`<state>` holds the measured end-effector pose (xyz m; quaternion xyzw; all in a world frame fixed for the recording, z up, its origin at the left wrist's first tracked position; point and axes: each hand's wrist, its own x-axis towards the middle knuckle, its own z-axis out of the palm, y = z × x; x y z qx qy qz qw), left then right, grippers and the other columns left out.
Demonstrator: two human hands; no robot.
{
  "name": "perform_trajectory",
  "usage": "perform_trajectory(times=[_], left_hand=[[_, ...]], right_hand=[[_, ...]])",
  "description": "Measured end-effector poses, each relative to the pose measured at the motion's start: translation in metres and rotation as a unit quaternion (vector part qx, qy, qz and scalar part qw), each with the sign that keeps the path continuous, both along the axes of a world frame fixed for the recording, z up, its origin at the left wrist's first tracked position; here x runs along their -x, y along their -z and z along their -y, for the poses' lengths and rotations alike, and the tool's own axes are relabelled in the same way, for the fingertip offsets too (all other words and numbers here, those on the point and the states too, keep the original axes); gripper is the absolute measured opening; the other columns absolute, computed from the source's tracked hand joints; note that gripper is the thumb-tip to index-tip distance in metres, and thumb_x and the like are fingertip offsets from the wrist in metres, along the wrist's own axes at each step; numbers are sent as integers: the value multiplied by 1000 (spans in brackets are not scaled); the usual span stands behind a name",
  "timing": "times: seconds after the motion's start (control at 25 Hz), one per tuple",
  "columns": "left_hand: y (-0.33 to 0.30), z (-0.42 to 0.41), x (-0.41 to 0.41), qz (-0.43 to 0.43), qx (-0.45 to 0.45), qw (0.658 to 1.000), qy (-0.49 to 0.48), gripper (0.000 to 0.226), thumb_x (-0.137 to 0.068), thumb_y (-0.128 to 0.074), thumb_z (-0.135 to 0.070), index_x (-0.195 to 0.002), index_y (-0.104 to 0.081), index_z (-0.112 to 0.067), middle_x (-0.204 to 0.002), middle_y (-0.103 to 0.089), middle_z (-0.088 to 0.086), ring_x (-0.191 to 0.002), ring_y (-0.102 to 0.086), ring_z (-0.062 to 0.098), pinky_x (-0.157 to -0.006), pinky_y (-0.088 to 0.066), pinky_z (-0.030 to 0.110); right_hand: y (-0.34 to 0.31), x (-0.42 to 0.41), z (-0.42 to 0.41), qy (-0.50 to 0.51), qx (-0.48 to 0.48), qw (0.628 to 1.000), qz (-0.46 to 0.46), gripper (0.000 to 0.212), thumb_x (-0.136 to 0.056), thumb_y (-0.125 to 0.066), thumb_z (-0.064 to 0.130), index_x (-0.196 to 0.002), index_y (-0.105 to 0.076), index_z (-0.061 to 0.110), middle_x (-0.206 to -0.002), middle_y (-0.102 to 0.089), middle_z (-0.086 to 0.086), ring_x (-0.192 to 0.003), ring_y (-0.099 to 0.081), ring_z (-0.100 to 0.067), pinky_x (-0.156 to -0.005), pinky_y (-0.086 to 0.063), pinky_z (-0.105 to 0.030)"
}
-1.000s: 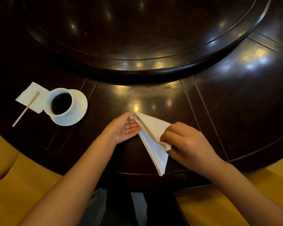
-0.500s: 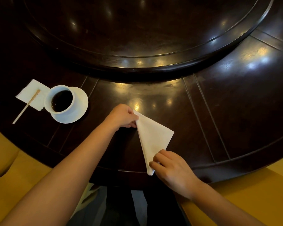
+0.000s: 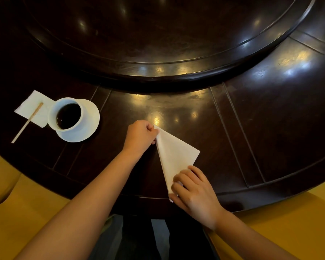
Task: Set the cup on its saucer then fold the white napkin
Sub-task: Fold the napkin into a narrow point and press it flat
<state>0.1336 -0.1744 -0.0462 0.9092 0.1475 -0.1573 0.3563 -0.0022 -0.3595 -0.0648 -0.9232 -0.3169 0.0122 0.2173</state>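
Since a second ago your right hand [image 3: 193, 192] has slid from the napkin's right corner down to its near tip, and the napkin [image 3: 174, 156] now lies flat as a triangle instead of lifted.

From the head camera: your left hand [image 3: 141, 136] is curled, pinching the napkin's far tip; your right hand presses its fingers on the near tip, narrow, not gripping around it. The cup [image 3: 66, 114] already sits on its saucer [image 3: 90, 119], well to the left of the napkin, so that step looks done. The fold looks partly made; more folds may remain.

The napkin's near tip sits almost at the counter [image 3: 270, 128] edge, so keep pressure there. Right of the napkin the counter is bare; beyond it rises the raised round centre [image 3: 158, 34].
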Motion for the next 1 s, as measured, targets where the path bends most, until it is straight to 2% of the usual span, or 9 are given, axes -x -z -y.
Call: perform_trajectory(times=[0.12, 0.2, 0.32, 0.36, 0.44, 0.52, 0.56, 0.64, 1.0], left_hand=[[1, 1, 2, 22, -8, 1000, 20, 16, -85, -63, -13, -72, -62, -5, -60, -66, 4, -49, -60, -2, -51, -39, 3], [0, 0, -3, 14, -8, 1000, 26, 16, -85, -63, -14, -73, -63, -5, -60, -66, 4, -51, -62, 2, -59, -47, 10], [-5, 2, -2, 42, -82, 994, 57, 13, -84, -64, -19, -77, -59, -9, -70, -63, 2, -64, -61, 16, -66, -54, 35], [-4, 5, 3, 109, -133, 981, 87, 10, -84, -63, -21, -85, -58, -12, -81, -63, 2, -75, -61, 20, -71, -53, 38], [3, 18, 19, 197, -196, 944, 177, 33, -89, -54, -23, -120, -53, -12, -123, -58, 9, -119, -51, 29, -101, -40, 44], [16, 30, 31, 166, -210, 923, 276, 55, -96, -31, -33, -147, -19, -16, -156, -20, 9, -144, -7, 20, -115, -6, 41], [23, 33, 32, 141, -219, 919, 298, 56, -97, -18, -37, -149, -5, -20, -159, -7, 5, -142, 9, 15, -114, 4, 38], [34, 33, 30, 120, -232, 917, 302, 56, -94, -5, -40, -147, 4, -22, -159, 0, 1, -139, 18, 11, -112, 11, 37], [41, 33, 29, 145, -233, 919, 282, 58, -95, -6, -38, -149, -8, -18, -158, -10, 4, -141, 9, 13, -114, 3, 38]], right_hand=[[6, -1, -1, 25, 96, 994, -35, 60, -92, -41, 50, -142, -33, 19, -152, -29, -10, -141, -20, -25, -115, -15, -49], [8, -2, -1, 33, 139, 988, -55, 69, -92, -33, 55, -148, -15, 19, -156, -14, -10, -144, -8, -24, -113, -11, -47], [11, 1, -4, 45, 158, 984, -70, 70, -92, -31, 56, -149, -12, 19, -156, -13, -10, -144, -6, -25, -113, -8, -47], [11, 2, -5, 48, 158, 984, -71, 71, -91, -31, 55, -148, -12, 19, -156, -13, -11, -144, -6, -24, -113, -7, -47], [12, 3, -5, 52, 158, 983, -72, 71, -91, -32, 54, -148, -13, 18, -155, -14, -11, -144, -7, -25, -113, -6, -47], [11, 2, -5, 52, 161, 983, -72, 71, -90, -32, 54, -148, -14, 17, -155, -15, -12, -144, -9, -25, -113, -5, -47], [11, 2, -6, 52, 163, 983, -72, 71, -91, -32, 54, -148, -14, 17, -155, -15, -12, -143, -9, -25, -113, -5, -47], [12, 3, -8, 62, 162, 982, -76, 70, -91, -31, 53, -148, -13, 17, -155, -15, -12, -144, -8, -26, -112, -6, -48], [6, 32, 4, 37, 161, 984, -63, 58, -90, -33, 42, -144, -27, 21, -151, -29, -1, -139, -23, -20, -111, -6, -44]])
